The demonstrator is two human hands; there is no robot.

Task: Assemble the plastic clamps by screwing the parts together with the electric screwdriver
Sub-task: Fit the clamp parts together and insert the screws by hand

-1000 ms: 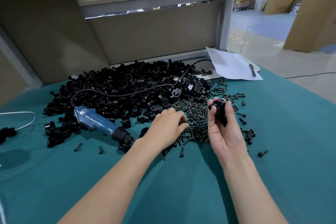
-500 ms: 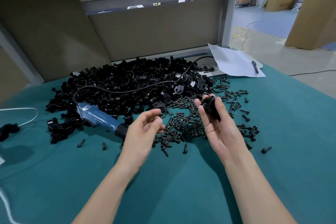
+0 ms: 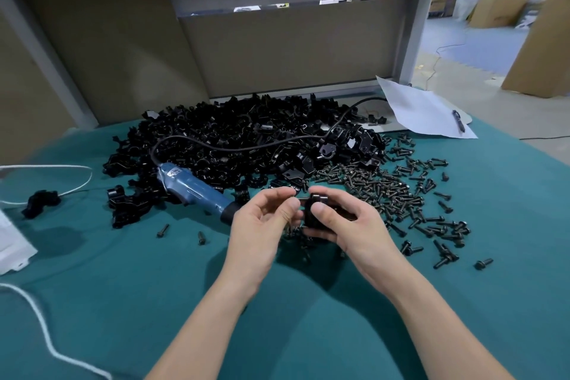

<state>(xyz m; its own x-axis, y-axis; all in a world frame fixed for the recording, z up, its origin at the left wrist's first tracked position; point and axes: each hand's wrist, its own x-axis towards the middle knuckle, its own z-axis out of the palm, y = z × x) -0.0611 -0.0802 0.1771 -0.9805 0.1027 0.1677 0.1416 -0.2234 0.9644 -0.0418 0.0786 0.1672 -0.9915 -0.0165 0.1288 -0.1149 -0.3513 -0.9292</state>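
1. The right hand (image 3: 357,225) holds a black clamp (image 3: 317,210) just above the tabletop (image 3: 154,287); its grip is curled round the part.
2. The left hand (image 3: 262,225) pinches what appears to be a screw (image 3: 301,201) in a fingertip grip, with its end at the clamp's side.
3. Step in hand, as judged: seating the screw by hand. The next move calls for keeping the screw square in its hole, then freeing the left hand for the tool.
4. The electric screwdriver (image 3: 194,188) lies unheld just left of the hands. Its cable (image 3: 246,148) crosses the pile of clamp parts (image 3: 231,139).
5. Loose screws (image 3: 385,191) lie to the right.
6. Writing: the screwdriver's label (image 3: 172,173) is too blurred to read. The far sheet of paper (image 3: 422,111), with a pen (image 3: 458,120) on it, shows no legible text.
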